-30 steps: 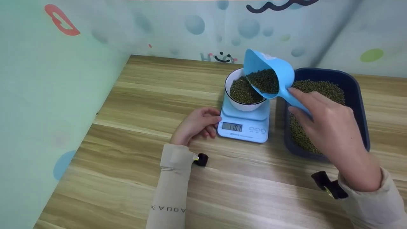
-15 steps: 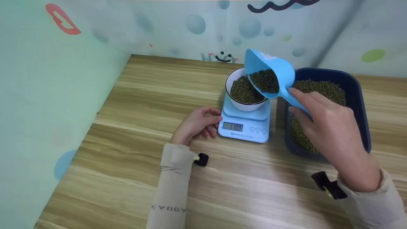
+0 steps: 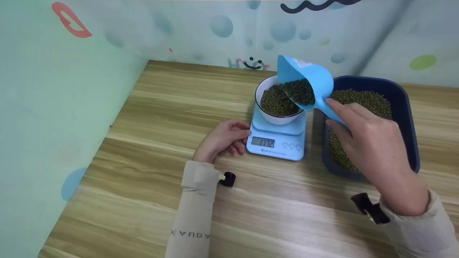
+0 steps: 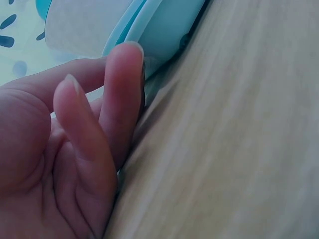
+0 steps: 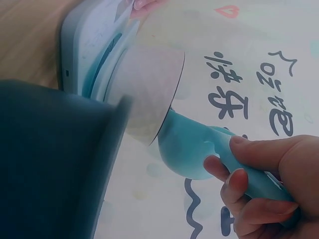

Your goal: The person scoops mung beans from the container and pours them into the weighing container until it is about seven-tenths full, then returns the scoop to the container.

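Head view: right grip [image 3: 374,141] clasps the blue scoop [image 3: 323,80], likely light and stiff, best held by its handle [image 3: 332,113], at two o'clock of the white bowl [image 3: 279,120]; left grip [image 3: 226,137], fingers relaxed, meets the digital scale [image 3: 278,139].

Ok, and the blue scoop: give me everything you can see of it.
The blue scoop looks like plastic: a deep, rounded cup with a wide mouth, a pale label outside and a straight handle. It is tilted, mouth facing down and left over the white bowl, with dark greenish beans inside it at the lip. The right grip is curled round the handle. Whether the lip touches the bowl's rim, I can't tell.
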### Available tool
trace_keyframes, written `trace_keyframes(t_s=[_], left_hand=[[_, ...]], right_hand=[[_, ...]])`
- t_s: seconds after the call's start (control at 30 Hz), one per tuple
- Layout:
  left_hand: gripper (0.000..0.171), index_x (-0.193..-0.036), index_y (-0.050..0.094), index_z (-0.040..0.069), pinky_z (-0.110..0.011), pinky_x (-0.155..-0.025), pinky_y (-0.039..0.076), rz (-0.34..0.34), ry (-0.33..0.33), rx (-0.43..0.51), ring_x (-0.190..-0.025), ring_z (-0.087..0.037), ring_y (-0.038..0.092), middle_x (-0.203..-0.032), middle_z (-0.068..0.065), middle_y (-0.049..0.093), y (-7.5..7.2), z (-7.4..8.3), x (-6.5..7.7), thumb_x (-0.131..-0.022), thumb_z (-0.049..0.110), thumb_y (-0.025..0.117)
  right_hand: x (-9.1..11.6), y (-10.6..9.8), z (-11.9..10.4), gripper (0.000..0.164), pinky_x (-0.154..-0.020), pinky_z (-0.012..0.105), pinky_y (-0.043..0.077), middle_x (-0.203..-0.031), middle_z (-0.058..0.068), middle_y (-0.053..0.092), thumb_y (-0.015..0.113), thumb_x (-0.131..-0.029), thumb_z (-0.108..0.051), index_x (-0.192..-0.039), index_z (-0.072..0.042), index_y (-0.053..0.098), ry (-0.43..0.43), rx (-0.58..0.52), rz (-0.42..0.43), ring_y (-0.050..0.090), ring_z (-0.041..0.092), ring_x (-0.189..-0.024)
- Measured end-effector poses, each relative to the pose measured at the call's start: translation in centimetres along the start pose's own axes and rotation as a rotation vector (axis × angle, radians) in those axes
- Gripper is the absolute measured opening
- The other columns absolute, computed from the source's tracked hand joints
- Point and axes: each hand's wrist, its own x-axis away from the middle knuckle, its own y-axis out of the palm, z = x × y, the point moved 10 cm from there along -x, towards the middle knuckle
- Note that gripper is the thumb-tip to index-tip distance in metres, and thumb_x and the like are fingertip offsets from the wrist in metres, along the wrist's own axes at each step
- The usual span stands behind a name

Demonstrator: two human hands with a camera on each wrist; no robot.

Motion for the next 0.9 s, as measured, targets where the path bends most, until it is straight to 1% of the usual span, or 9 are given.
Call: trace_keyframes(t_s=[0.13,0.27,0.33,0.43,0.53,0.77,0.83,0.9], left_hand=[[0.032,-0.113,0.053,0.009,-0.024,-0.044,0.046,0.015,0.014,0.013,-0.056,-0.02,0.06,-0.086,-0.014,0.06,-0.1,0.0,0.0,-0.085,0.024,0.061],[0.032,-0.112,0.053,0.008,-0.024,-0.044,0.046,0.016,0.035,0.028,-0.055,-0.019,0.06,-0.084,-0.014,0.06,0.0,0.0,-0.1,-0.085,0.023,0.061],[0.032,-0.112,0.053,0.008,-0.024,-0.044,0.046,0.017,0.038,0.024,-0.055,-0.019,0.06,-0.084,-0.014,0.06,0.0,0.0,-0.1,-0.085,0.023,0.061],[0.032,-0.112,0.053,0.009,-0.024,-0.044,0.046,0.015,0.028,0.016,-0.055,-0.02,0.06,-0.085,-0.013,0.06,0.0,0.0,-0.1,-0.085,0.024,0.061],[0.032,-0.113,0.053,0.009,-0.024,-0.045,0.047,0.007,0.013,0.016,-0.056,-0.019,0.06,-0.086,-0.013,0.06,0.1,0.2,0.1,-0.086,0.023,0.061],[0.033,-0.116,0.05,0.005,-0.025,-0.047,0.047,-0.011,0.003,-0.003,-0.057,-0.02,0.06,-0.086,-0.013,0.06,0.5,1.7,1.6,-0.088,0.019,0.058],[0.033,-0.117,0.05,0.005,-0.025,-0.048,0.047,-0.013,0.003,-0.004,-0.057,-0.02,0.06,-0.086,-0.013,0.06,0.4,1.6,1.5,-0.088,0.019,0.058],[0.033,-0.116,0.051,0.006,-0.025,-0.047,0.047,-0.01,0.003,0.001,-0.057,-0.02,0.06,-0.086,-0.013,0.06,0.3,1.2,1.2,-0.087,0.02,0.059]], right_hand=[[0.0,0.0,0.0,0.044,-0.047,0.038,0.044,-0.093,0.009,0.064,0.067,-0.079,-0.005,-0.121,-0.014,0.057,-0.006,-0.008,0.012,0.054,0.019,-0.059],[0.0,0.0,-0.1,0.042,-0.045,0.038,0.041,-0.093,0.01,0.064,0.066,-0.079,-0.003,-0.119,-0.012,0.059,-0.018,-0.019,0.033,0.054,0.021,-0.057],[0.0,0.1,0.0,0.041,-0.045,0.039,0.041,-0.093,0.011,0.065,0.066,-0.079,-0.003,-0.119,-0.012,0.059,-0.017,-0.025,0.035,0.056,0.023,-0.059],[-0.1,0.2,0.0,0.04,-0.045,0.039,0.042,-0.093,0.011,0.065,0.066,-0.079,-0.003,-0.118,-0.011,0.059,-0.013,-0.029,0.031,0.057,0.023,-0.06],[-0.2,0.2,0.0,0.04,-0.046,0.039,0.042,-0.093,0.011,0.065,0.066,-0.079,-0.003,-0.118,-0.011,0.059,-0.01,-0.032,0.037,0.056,0.023,-0.06],[-0.2,0.2,0.0,0.039,-0.049,0.04,0.043,-0.094,0.011,0.065,0.065,-0.08,-0.002,-0.117,-0.011,0.06,-0.004,-0.038,0.044,0.057,0.024,-0.062],[-0.3,0.3,0.0,0.039,-0.049,0.04,0.043,-0.094,0.011,0.065,0.065,-0.079,-0.002,-0.117,-0.011,0.06,-0.007,-0.038,0.046,0.058,0.024,-0.063],[-0.3,0.4,-0.2,0.04,-0.049,0.04,0.044,-0.094,0.011,0.065,0.065,-0.079,-0.002,-0.117,-0.011,0.06,-0.012,-0.039,0.049,0.058,0.025,-0.064]])
